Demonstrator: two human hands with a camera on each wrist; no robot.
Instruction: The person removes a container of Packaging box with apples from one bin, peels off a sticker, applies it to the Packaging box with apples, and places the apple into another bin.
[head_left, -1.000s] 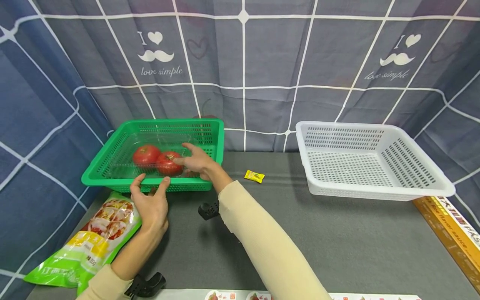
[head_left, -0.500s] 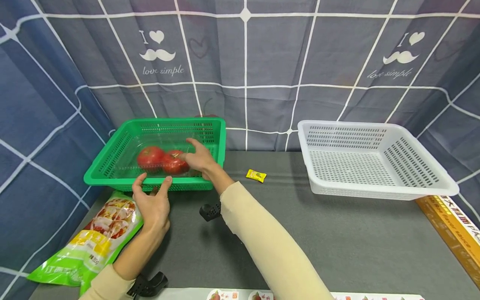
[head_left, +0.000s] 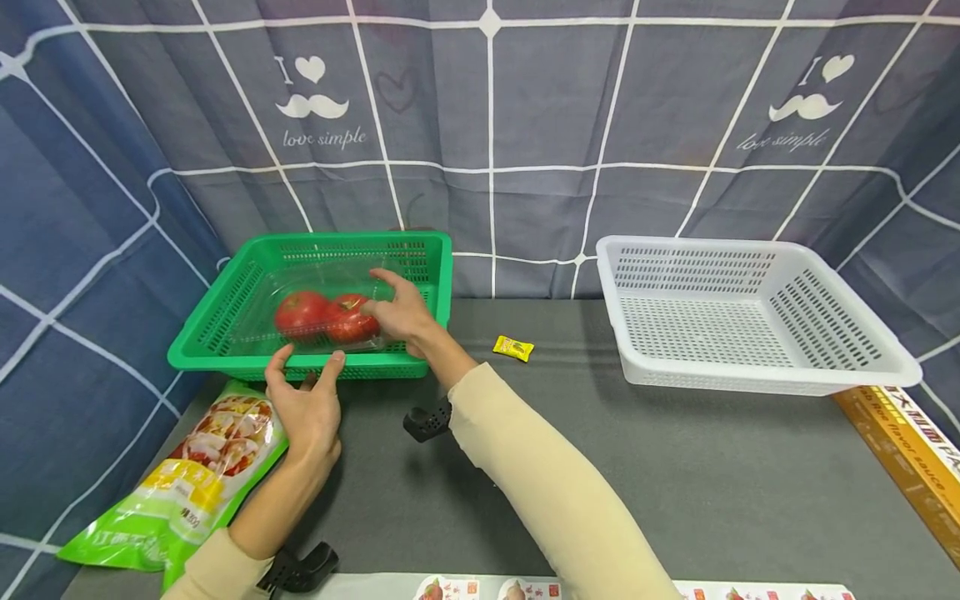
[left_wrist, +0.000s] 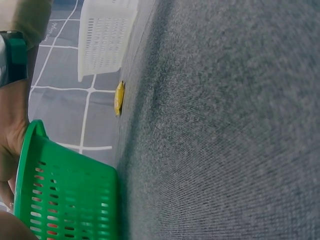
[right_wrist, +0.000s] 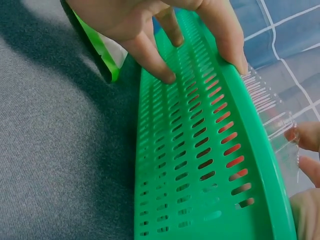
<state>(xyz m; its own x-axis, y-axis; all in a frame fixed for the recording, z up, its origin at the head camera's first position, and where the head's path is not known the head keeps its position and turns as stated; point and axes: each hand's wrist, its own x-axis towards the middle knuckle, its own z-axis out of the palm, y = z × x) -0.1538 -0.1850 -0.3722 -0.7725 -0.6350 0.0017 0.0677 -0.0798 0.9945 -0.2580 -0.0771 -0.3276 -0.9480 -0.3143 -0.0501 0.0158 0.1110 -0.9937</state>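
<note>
Head view: right hand (head_left: 401, 312) inside green perforated plastic basket (head_left: 225, 317), fingers curled round the near right edge of a clear plastic clamshell box (head_left: 315, 312) with two red tomatoes (head_left: 326, 317) inside; box resting in the basket, toward its middle. Left hand (head_left: 303, 400) just in front of the basket, fingers spread and relaxed, fingertips on the near green wall, gripping nothing. Right wrist view: same left-hand fingers (right_wrist: 150, 55) laid against the slotted wall, red showing through the slots, ribbed clear plastic edge (right_wrist: 272, 107) above the rim. Green printed food pouch (head_left: 172, 492) flat on the grey table (head_left: 675, 475) beside the left forearm. Small yellow sachet (head_left: 513, 347) between the two baskets. White perforated plastic basket (head_left: 750, 312) well to the right, orange cardboard box (head_left: 907, 458) at the table's right edge.
</note>
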